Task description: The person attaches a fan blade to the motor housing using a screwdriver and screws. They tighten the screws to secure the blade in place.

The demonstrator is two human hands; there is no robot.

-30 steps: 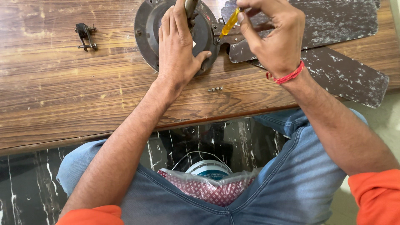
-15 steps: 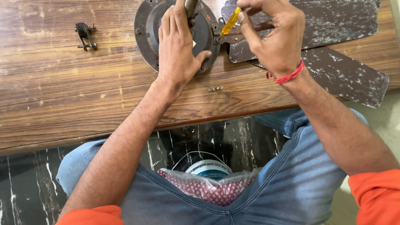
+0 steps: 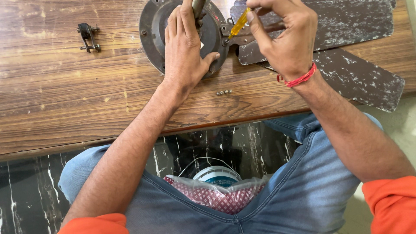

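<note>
A round dark fan motor housing lies on the wooden table at the top middle. My left hand rests flat on it, pressing it down, fingers beside the central shaft. My right hand grips a yellow-handled screwdriver, its tip down at the blade bracket on the housing's right edge. Two worn brown fan blades stretch off to the right under my right wrist.
Two small loose screws lie on the table just below the housing. A small metal clamp part sits at the upper left. Below the table edge, between my knees, stands a white tub in a red-patterned plastic bag.
</note>
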